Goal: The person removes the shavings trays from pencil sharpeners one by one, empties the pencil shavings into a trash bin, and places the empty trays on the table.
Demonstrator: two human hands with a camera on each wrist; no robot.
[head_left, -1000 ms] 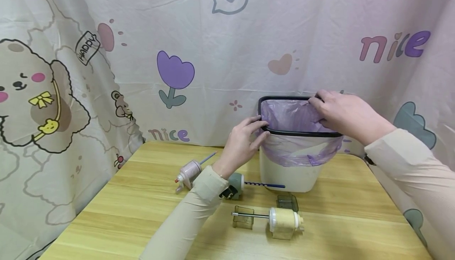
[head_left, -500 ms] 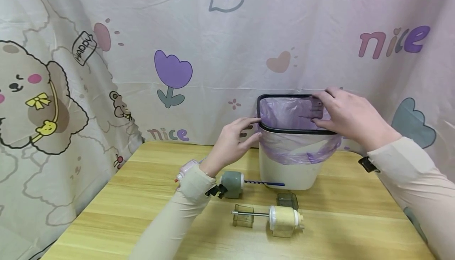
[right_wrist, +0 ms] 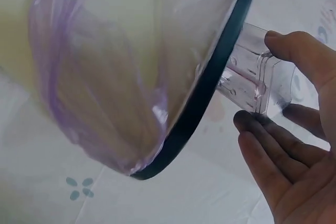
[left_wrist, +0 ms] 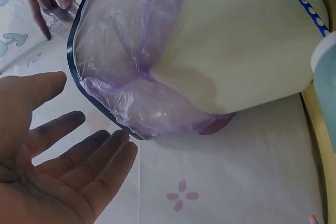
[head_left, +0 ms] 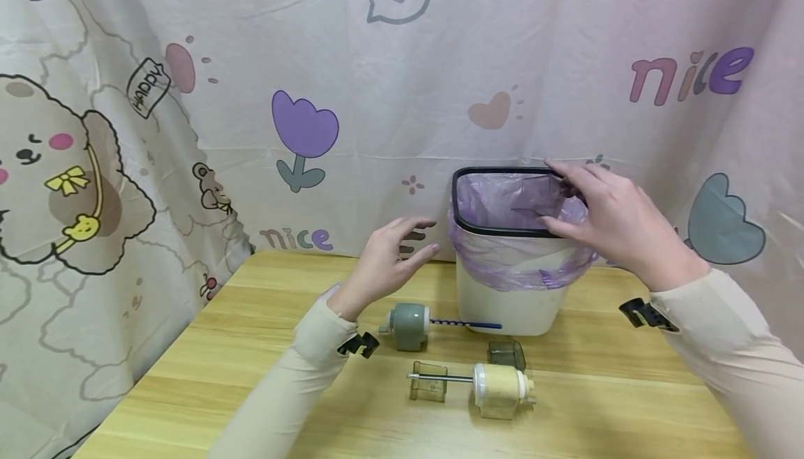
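A white bin (head_left: 511, 305) with a black rim and a purple bag (head_left: 484, 264) folded over it stands at the back of the table. Above its opening, my right hand (head_left: 618, 218) pinches a clear plastic shavings box (right_wrist: 262, 72) between thumb and fingers. My left hand (head_left: 386, 264) hovers just left of the bin, apart from the rim, its fingers spread and holding nothing. Below it lies a grey-green pencil sharpener (head_left: 410, 326) with a blue dotted pencil (head_left: 467, 324) in it. My left sleeve mostly hides a pink sharpener.
Nearer the front lies a yellow pencil sharpener (head_left: 499, 389) with a silver-grey pencil (head_left: 442, 378) in it. Two smoky clear shavings boxes sit close by, one box (head_left: 429, 389) under that pencil, the other box (head_left: 507, 354) behind the sharpener. A printed curtain (head_left: 389, 96) hangs behind the table.
My left hand has let go of the bin rim and moved left and down. The clear box in my right hand has come into view, tilting over the opening.
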